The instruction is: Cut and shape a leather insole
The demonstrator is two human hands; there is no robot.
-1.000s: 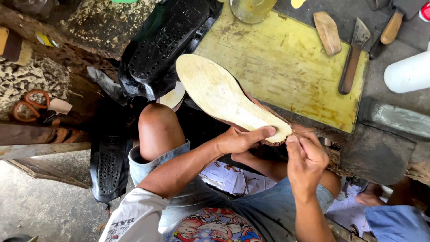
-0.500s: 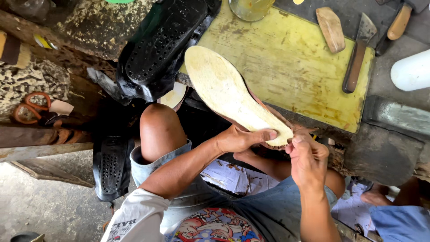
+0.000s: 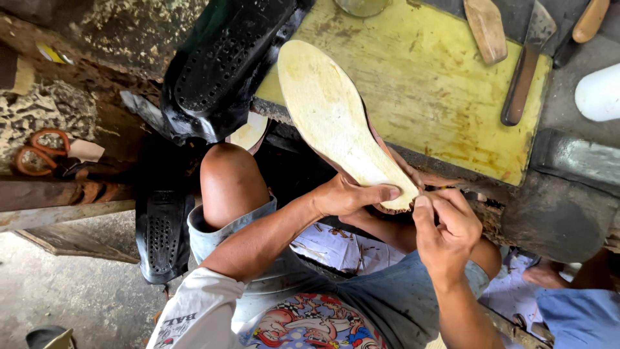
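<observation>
An upturned shoe on a last, with its pale tan insole [image 3: 332, 116] facing me, is held over my lap with the toe pointing away. My left hand [image 3: 352, 194] grips its heel end from the side, thumb lying along the insole edge. My right hand [image 3: 445, 229] pinches the brown leather upper at the heel rim [image 3: 423, 184], fingers curled tight against it. Whether a small tool sits in that hand is hidden.
A yellow board [image 3: 426, 84] lies beyond the shoe with a wooden-handled knife [image 3: 523, 71] and a wooden block [image 3: 485, 26]. Black perforated soles [image 3: 223, 64] are stacked at left, another [image 3: 161, 232] by my knee. Orange scissors [image 3: 35, 152] lie far left; a white container [image 3: 597, 94] stands right.
The shoe has tilted a little more upright and closer to me. My right hand has shifted up along the heel rim, still pinching the leather.
</observation>
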